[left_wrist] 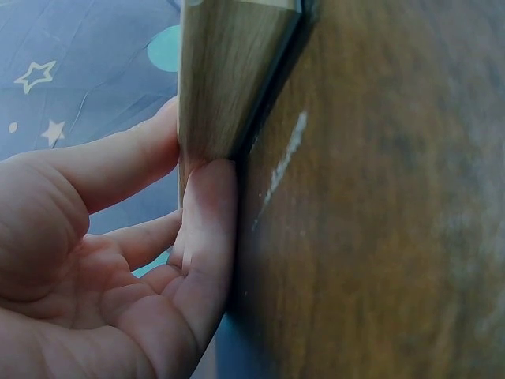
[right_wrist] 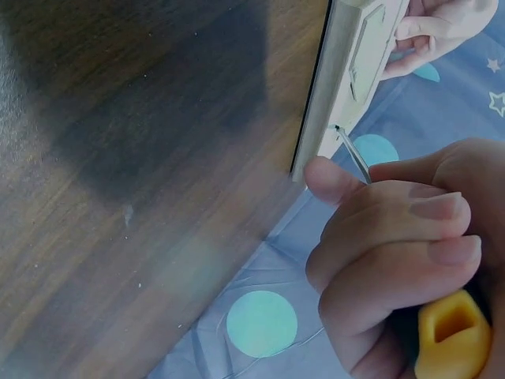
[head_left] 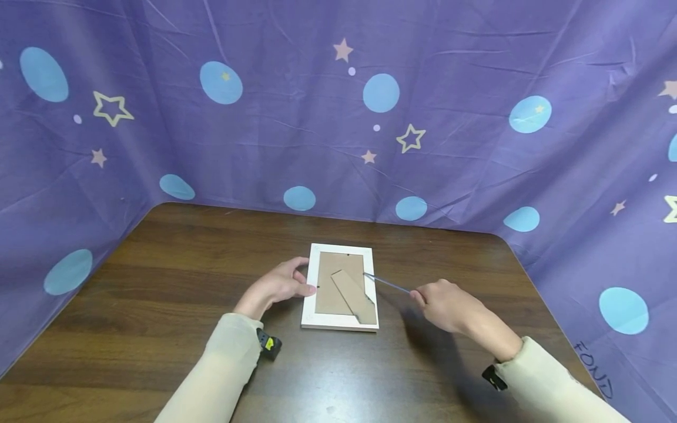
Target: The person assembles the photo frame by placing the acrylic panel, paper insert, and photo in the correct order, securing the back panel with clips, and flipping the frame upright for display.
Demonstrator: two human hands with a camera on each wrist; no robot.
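Observation:
A white picture frame (head_left: 338,321) lies face down, its brown backing board (head_left: 325,302) and slanted stand leg (head_left: 351,291) showing. My left hand (head_left: 277,285) grips the frame's left edge, thumb on the top border and fingers along the wooden side (left_wrist: 229,79). In my right hand (head_left: 444,306) is a screwdriver (head_left: 390,284), held in curled fingers with its thin shaft pointing left. The tip meets the right inner edge of the frame, by a small dark tab. The right wrist view shows the yellow end of its handle (right_wrist: 454,335); the fingers hide most of the rest.
A dark brown wooden table (head_left: 201,276) carries the frame. Purple cloth (head_left: 296,117) with stars and blue spots hangs behind the table and along both sides. Small dark tabs (head_left: 348,254) sit around the backing's edge.

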